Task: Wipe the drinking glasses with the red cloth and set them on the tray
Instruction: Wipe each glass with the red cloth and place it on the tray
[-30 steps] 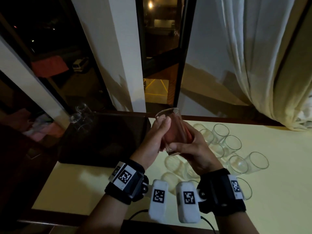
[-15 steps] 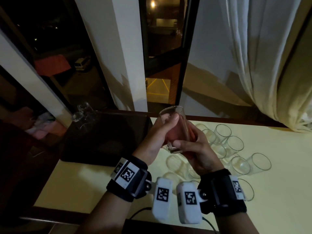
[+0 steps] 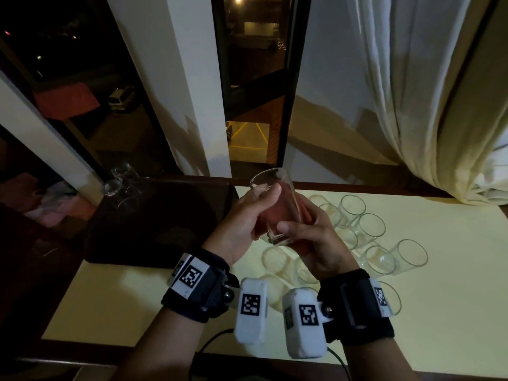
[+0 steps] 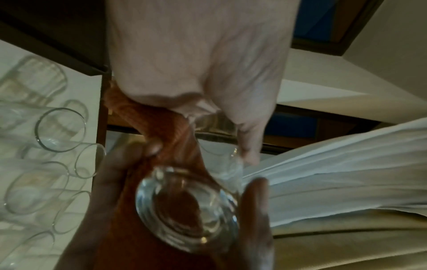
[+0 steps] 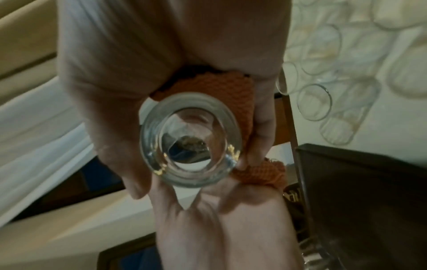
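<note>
I hold a clear drinking glass (image 3: 275,204) tilted above the table, its mouth away from me. My left hand (image 3: 255,213) grips its upper part, thumb near the rim. My right hand (image 3: 305,232) is wrapped round the lower part and presses the red cloth (image 3: 277,215) against the wall. In the wrist views the thick base of the glass (image 5: 191,138) (image 4: 187,206) faces the camera, with the cloth (image 5: 233,91) (image 4: 175,138) bunched beside it. The dark tray (image 3: 154,221) lies to the left, with two glasses (image 3: 118,182) at its far corner.
Several glasses (image 3: 365,229) lie on their sides on the pale yellow table (image 3: 439,298), under and right of my hands. A white curtain (image 3: 412,92) hangs at the back right. Behind the table are a window and a dark wooden sill.
The glass stays between both hands and sits slightly higher. My left thumb has slid a little along the rim. The right hand keeps the cloth against it.
</note>
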Available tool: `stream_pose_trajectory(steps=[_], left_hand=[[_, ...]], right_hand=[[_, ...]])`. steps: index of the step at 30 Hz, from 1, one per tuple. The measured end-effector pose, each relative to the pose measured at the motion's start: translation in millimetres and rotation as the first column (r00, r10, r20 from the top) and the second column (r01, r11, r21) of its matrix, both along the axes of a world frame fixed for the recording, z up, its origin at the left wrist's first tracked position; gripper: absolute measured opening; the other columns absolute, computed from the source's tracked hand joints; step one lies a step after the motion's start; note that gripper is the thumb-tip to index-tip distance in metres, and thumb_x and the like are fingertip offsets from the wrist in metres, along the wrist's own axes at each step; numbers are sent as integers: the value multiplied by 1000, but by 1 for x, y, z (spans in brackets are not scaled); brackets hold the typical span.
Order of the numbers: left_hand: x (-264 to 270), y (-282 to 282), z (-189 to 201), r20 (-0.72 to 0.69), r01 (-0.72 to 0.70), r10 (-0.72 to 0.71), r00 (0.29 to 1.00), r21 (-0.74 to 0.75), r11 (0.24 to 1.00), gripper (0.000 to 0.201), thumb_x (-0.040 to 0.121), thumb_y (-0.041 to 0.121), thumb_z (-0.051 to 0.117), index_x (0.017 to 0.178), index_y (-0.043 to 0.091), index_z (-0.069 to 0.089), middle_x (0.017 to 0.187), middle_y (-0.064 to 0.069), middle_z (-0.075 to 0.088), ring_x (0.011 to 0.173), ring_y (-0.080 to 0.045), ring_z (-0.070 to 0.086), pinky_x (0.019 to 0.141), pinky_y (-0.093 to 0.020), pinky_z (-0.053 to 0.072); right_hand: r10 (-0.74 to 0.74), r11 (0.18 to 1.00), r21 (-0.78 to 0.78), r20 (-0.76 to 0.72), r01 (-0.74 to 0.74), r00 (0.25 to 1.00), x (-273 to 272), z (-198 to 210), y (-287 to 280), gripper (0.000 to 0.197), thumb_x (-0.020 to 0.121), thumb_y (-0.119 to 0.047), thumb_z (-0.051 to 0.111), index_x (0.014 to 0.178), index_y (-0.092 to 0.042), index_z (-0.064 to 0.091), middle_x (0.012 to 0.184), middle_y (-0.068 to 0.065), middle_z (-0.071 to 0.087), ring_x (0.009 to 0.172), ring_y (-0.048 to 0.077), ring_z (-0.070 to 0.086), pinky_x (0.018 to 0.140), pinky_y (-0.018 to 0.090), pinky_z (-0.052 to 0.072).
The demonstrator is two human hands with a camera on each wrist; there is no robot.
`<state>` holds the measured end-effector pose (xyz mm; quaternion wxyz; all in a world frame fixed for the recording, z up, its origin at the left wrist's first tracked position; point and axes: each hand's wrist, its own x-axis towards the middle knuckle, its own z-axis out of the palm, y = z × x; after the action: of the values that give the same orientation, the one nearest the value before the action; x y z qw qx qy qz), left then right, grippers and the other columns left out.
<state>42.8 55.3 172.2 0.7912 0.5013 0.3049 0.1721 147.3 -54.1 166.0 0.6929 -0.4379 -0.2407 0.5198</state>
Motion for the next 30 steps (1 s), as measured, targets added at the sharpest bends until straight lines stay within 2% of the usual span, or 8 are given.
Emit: stream_pose_trajectory(steps=[4,8,11,14,20,23,27,30], left_hand=[[0,5,-3,43,-80,81,996,-26,996,83,75,41,79,145,10,47,130,-13,66,114,-25,68,86,-36,56],[3,1,3,44,-150,150,988,-5,989,107,65,51,86,152,15,36,136,-10,62,122,-26,64,103,-47,52],[0,-2,6,50,-131,129,990,40,991,83,73,47,78,144,18,46,130,-4,66,117,-19,66,94,-36,56],[-6,-2,10,78,-41,35,996,76,996,43,84,42,71,123,27,59,107,12,75,103,-5,70,81,-23,56],[-7,3,14,-16,-52,54,998,117,992,66,84,48,73,139,17,54,127,-2,67,108,-10,68,82,-23,55],[-5,-3,20,-85,-8,25,996,194,981,87,74,65,75,144,21,47,131,1,65,117,-11,65,92,-30,55],[-11,-3,29,-20,46,-43,999,180,983,43,91,52,62,126,26,60,122,-3,70,116,-17,66,97,-33,55],[-16,-1,29,2,94,-96,995,161,982,33,91,49,54,118,32,60,112,9,72,107,-4,68,90,-24,56]], right_hand=[[-70,996,-44,125,76,990,-1,1,0,83,55,-3,86,133,-8,60,113,19,69,100,37,69,67,37,58],[-78,995,-42,213,89,974,-7,2,3,91,55,-3,87,139,-11,55,122,19,67,106,36,70,67,39,61],[-44,999,-10,113,45,993,-7,2,3,88,54,-9,87,136,-8,57,120,27,65,103,41,68,70,39,59],[27,996,92,-55,-22,998,-4,0,0,82,63,-8,78,140,0,52,117,31,60,106,45,60,86,44,51],[-149,989,25,269,148,952,-9,2,6,91,56,-14,91,141,-15,56,125,14,68,114,34,67,75,43,59],[-140,990,51,325,130,935,-14,1,11,88,63,-4,88,143,-11,51,129,10,67,119,29,65,85,50,58],[-55,994,101,82,46,995,-12,9,7,83,60,-9,85,137,-3,55,121,21,66,110,36,66,78,37,57],[-63,995,82,93,56,994,-9,9,6,85,58,-12,85,137,-4,56,123,21,66,112,35,66,83,38,57]])
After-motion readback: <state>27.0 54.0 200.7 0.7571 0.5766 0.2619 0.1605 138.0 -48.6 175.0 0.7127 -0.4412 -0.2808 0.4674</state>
